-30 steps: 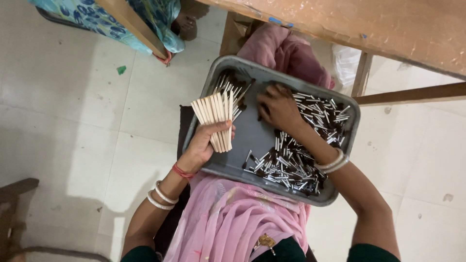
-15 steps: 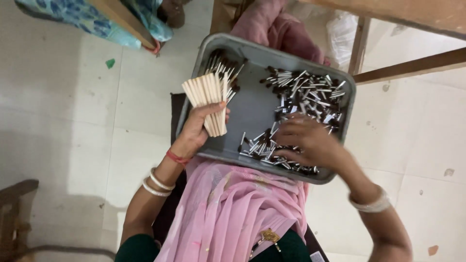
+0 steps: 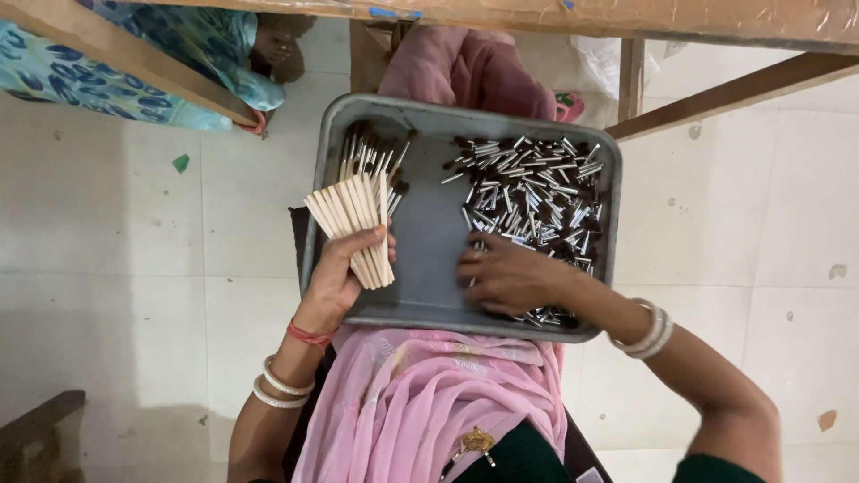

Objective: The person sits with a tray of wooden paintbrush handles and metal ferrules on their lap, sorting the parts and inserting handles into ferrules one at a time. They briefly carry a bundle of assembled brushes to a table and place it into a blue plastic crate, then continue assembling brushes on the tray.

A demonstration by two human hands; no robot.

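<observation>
While the left hand (image 3: pixel 338 279) grips a fan of sticks (image 3: pixel 354 225) with closed fingers, the right hand (image 3: pixel 510 277) rests on pieces (image 3: pixel 532 201) in the tray (image 3: pixel 428 234), fingers loosely curled.

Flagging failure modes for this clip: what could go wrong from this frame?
1. The left hand pinches a fanned bundle of pale sticks only at the lower end; the spread tops could slip loose.
2. The metal tray rests on the lap, near edge over the pink cloth; pressure from the right hand might tip it.
3. The small silver pieces lie heaped against the far wall and could spill.
</observation>
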